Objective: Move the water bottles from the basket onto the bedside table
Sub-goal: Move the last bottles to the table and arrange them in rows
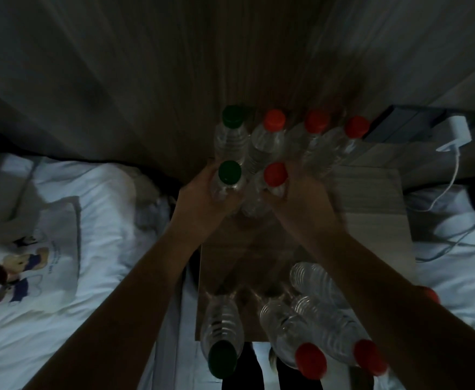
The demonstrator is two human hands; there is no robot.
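The room is dark. On the wooden bedside table (371,209) several clear water bottles stand: a back row with one green cap (233,116) and three red caps (274,119), and a near row at the front edge with one green cap (222,360) and red caps (311,360). My left hand (199,198) grips a green-capped bottle (229,175) just in front of the back row. My right hand (301,192) grips a red-capped bottle (274,175) beside it. The two held bottles touch. The basket is not in view.
A bed with white bedding (75,220) and a printed pillowcase lies left of the table. More white bedding is on the right. A white charger (457,133) with its cable hangs at the wall on the right. A dark curtain and a wood panel stand behind the table.
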